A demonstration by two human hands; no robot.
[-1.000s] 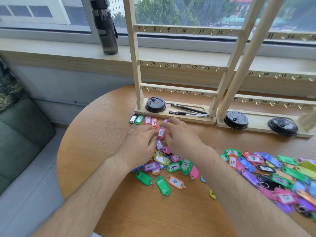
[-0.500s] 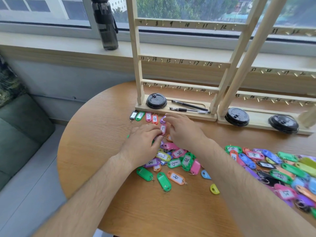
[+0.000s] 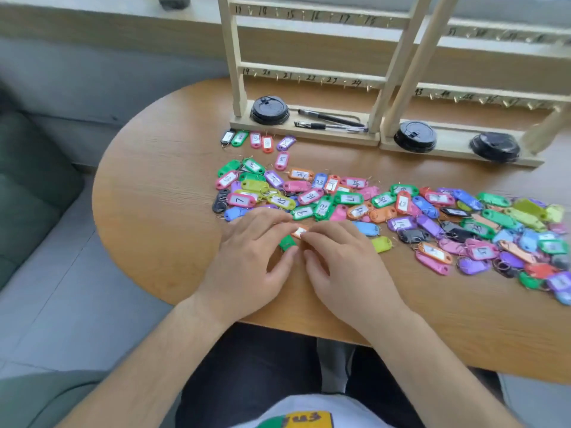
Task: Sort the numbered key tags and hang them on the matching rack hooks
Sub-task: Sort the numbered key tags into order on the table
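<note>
Head cam: sorting step; hooks seen on rack (image 3: 312, 77) are bare.
L hand (image 3: 256, 257) & R hand (image 3: 343, 261) on table (image 3: 160, 211), fingers close together, tips touching orange tag (image 3: 299, 232) beside green tag (image 3: 288, 242), at pile's near edge; no pinch seen. Next, prob.: read no., slide to sorted row (image 3: 256, 139).

Bright, even daylight falls from 12 o'clock onto the wooden worktop (image 3: 154, 211). Shadows are soft and faint, lying toward 6 o'clock. Wide-angle distortion curves the worktop rim and tilts the rack posts (image 3: 233, 57). Toward 2 and 3 o'clock, rack numbers and key tags (image 3: 497, 217) smear with blur.
</note>
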